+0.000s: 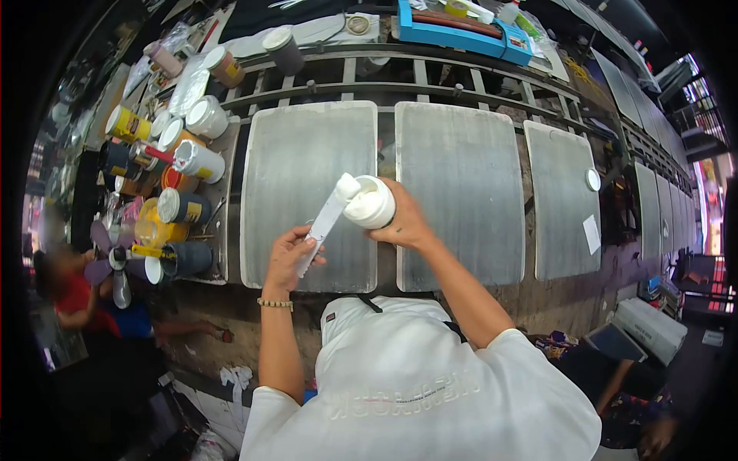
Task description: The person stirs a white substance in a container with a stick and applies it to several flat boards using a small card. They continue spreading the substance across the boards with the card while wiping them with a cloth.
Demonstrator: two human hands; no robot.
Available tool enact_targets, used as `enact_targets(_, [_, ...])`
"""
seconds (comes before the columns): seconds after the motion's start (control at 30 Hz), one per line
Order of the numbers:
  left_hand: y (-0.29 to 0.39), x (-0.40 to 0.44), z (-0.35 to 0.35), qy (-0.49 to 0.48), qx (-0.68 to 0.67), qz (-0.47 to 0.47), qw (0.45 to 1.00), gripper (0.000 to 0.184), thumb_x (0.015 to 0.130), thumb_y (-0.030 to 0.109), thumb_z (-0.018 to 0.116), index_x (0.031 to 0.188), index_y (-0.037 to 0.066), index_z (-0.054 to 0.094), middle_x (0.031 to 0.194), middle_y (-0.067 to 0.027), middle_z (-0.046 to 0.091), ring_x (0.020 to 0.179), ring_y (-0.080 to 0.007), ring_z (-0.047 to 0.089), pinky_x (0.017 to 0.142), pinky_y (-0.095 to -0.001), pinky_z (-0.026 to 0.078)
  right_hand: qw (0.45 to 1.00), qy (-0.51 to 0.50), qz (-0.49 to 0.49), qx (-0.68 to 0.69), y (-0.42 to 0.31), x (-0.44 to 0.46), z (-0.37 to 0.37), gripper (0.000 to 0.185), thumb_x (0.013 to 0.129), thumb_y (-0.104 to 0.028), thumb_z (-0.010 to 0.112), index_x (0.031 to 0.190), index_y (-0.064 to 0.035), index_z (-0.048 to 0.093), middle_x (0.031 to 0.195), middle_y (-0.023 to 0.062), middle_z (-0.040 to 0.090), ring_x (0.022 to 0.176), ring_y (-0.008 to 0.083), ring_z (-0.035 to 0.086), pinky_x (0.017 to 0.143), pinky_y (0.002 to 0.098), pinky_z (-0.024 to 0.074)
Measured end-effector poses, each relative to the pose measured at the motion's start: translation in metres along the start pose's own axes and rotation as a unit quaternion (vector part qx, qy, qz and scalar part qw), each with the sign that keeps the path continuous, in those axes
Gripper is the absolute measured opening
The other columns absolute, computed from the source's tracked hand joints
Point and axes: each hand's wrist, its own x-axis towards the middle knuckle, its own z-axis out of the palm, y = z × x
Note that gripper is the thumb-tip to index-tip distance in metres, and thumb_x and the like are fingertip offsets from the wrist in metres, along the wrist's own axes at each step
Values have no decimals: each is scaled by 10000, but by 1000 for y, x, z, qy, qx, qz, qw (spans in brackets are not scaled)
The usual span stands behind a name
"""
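My left hand (296, 253) is closed round the lower end of a flat white spatula (326, 223). A lump of white paste (348, 186) clings to the spatula's upper end, at the mouth of a white jar (379, 211). My right hand (406, 219) wraps round the side of that jar, which is tilted toward the spatula and has white paste inside. Both hands are above two grey boards, the left board (307, 146) and the middle board (461, 154).
A third grey board (561, 230) bears a white lid (593, 180) and a paper slip (591, 234). Paint tubs (184, 206) crowd the left side. Behind the boards are metal rails (415, 73) and a blue tray (461, 34). People are at the lower left and lower right.
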Motion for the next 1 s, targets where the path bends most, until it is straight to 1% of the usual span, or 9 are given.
enact_targets(0.3, [58,39,-52,-64,-10,42,997,362,949,140,685,1266,4,574,967,-157,706,661,-193,699,567,-280,566,998,38,45,29,-5,41,52,970,514,-239,894,1378,-49,495,1298,186,580,1213,364,570,1041,444,452])
enact_targets(0.47, [53,78,-121,25,34,80,996,324,1006,196,616,1275,30,545,1156,-165,708,782,-169,701,600,-247,543,996,65,53,14,-14,30,68,995,529,-232,930,1390,-40,469,1290,164,582,1223,314,574,1047,417,451])
enact_targets(0.63, [25,132,-184,138,163,74,974,323,1034,253,571,1296,65,575,1130,-102,728,855,-138,678,690,-283,533,990,67,123,18,-18,-10,69,997,532,-202,929,1393,-31,456,1292,156,582,1225,299,574,1042,422,459])
enact_targets(0.7, [21,146,-190,192,259,105,941,351,1050,285,531,1297,54,620,1133,-105,727,892,-143,674,704,-276,536,988,67,139,13,-16,-37,69,994,534,-195,928,1392,-28,455,1291,153,584,1224,295,575,1039,424,461])
enact_targets(0.73, [18,152,-192,209,295,120,925,378,1050,302,515,1277,35,658,1106,-136,723,922,-201,678,758,-304,534,990,72,124,14,-15,-46,67,989,535,-190,929,1389,-27,456,1287,153,588,1223,294,577,1039,425,463])
enact_targets(0.77, [16,160,-192,205,294,121,925,378,1050,302,515,1277,35,658,1106,-136,723,922,-201,678,758,-304,534,991,78,108,15,-14,-54,66,985,536,-185,930,1385,-26,457,1283,152,591,1222,294,579,1039,427,465])
enact_targets(0.83, [5,170,-199,263,403,167,861,365,1039,297,525,1261,50,676,1070,-166,694,950,-273,664,821,-364,519,989,79,122,10,-20,-68,62,983,532,-176,933,1381,-30,460,1287,153,588,1218,290,582,1042,429,465])
enact_targets(0.93, [0,181,-197,292,453,196,819,357,1034,299,520,1252,73,688,1024,-183,645,961,-327,632,879,-404,489,985,109,134,14,-17,-94,58,1005,518,-161,938,1387,-36,448,1279,150,586,1205,273,586,1035,425,471])
enact_targets(1.0, [-1,185,-190,297,476,203,802,359,1036,304,514,1250,75,690,1018,-180,630,959,-328,623,877,-406,487,981,124,151,8,-15,-109,56,1016,513,-168,944,1387,-37,442,1277,143,586,1205,267,582,1036,421,468])
